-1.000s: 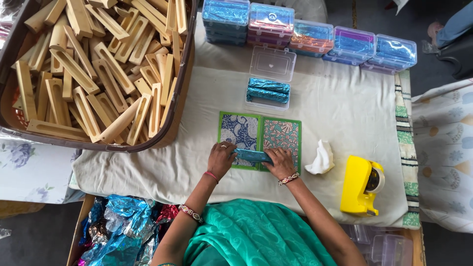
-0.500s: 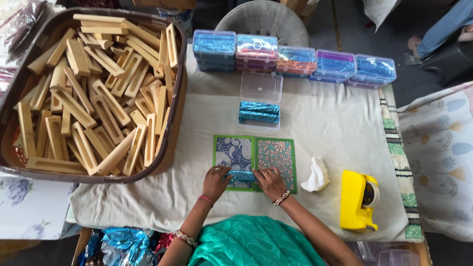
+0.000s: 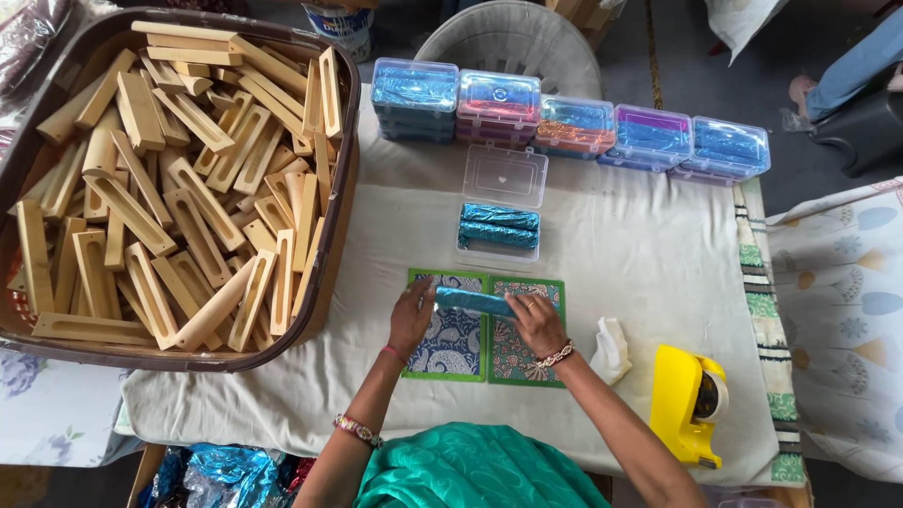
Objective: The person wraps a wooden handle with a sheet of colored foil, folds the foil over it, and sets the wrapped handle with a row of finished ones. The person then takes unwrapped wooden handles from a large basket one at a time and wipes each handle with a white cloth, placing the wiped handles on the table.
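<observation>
So the blue foil-wrapped piece [image 3: 473, 302] was sitting over the two patterned green-edged mats [image 3: 486, 329], held at both ends: left hand [image 3: 411, 320] closed around one end, right hand [image 3: 534, 323] pinching the other. It looked fully covered in foil already, so my guess was that this one was at the finishing stage, ends being tucked or smoothed (hard to tell exactly which from above).

Just past the mats, an open clear box [image 3: 499, 235] held two finished blue rolls, with room for more, lid flipped back. Beyond that, a row of closed clear boxes [image 3: 570, 125] ran along the far edge of the cloth-covered table [image 3: 640, 254], all apparently packed with shiny wrapped pieces.

A yellow tape dispenser [image 3: 689, 404] and a crumpled white scrap [image 3: 612, 350] sat near the right hand. On the left, the big brown tray [image 3: 340, 202] was heaped with bare wooden pieces [image 3: 169, 198], so plenty seemed left unwrapped. Loose blue foil [image 3: 221, 470] lay down below the table edge.
</observation>
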